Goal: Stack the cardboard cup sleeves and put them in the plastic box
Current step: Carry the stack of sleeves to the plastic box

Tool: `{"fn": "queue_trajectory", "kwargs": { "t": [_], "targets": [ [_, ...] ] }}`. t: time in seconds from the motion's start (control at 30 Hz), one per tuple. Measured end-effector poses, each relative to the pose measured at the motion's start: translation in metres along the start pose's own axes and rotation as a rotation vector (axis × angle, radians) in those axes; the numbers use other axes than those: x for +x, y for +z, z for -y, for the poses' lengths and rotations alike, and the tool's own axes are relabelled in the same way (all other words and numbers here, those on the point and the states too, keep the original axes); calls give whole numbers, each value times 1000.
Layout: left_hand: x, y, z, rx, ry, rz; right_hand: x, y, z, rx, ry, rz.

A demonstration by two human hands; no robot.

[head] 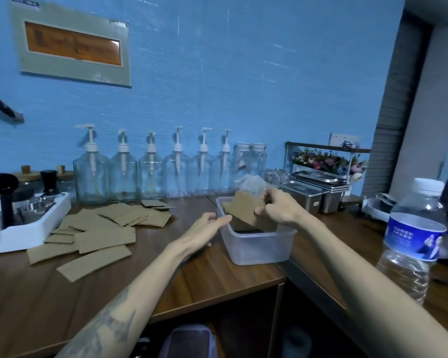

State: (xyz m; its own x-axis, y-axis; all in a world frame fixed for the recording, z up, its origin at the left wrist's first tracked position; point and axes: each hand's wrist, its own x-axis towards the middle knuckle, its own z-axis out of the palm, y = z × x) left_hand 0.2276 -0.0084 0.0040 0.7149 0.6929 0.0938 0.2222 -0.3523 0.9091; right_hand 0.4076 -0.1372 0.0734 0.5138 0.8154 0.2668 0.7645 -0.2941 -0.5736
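Wooden counter (217, 277) carries the clear plastic box (256, 244) near its right corner. Loose sleeves (98, 228) lie scattered to the left. Right hand (277, 208), grip pinching a stack of sleeves (246, 210), tilted over the box. Left hand (207, 226) flat, fingers straight, beside the box wall.

A wooden counter (217, 275) carries the clear plastic box (256, 244) at its centre. Loose cardboard cup sleeves (98, 228) lie scattered at nine o'clock, a white tray (29, 228) beyond them. Glass pump bottles (150, 174) line twelve o'clock, steel containers (313, 192) sit at two, a water bottle (411, 241) at four.
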Motion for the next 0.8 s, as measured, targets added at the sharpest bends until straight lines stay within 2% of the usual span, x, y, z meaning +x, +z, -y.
{"fn": "queue_trajectory", "kwargs": {
  "t": [0.23,0.33,0.43,0.57,0.8],
  "targets": [
    [13,8,7,-196,31,43,15,16,-8,-265,-41,172],
    [13,10,8,-227,51,38,25,23,-12,-339,-76,170],
    [12,11,10,-267,69,25,39,24,-13,-347,-115,198],
    [12,9,9,-296,67,16,55,22,-15,-240,-110,270],
    [11,11,9,-276,81,42,68,25,-25,-309,-95,195]
  ]
}}
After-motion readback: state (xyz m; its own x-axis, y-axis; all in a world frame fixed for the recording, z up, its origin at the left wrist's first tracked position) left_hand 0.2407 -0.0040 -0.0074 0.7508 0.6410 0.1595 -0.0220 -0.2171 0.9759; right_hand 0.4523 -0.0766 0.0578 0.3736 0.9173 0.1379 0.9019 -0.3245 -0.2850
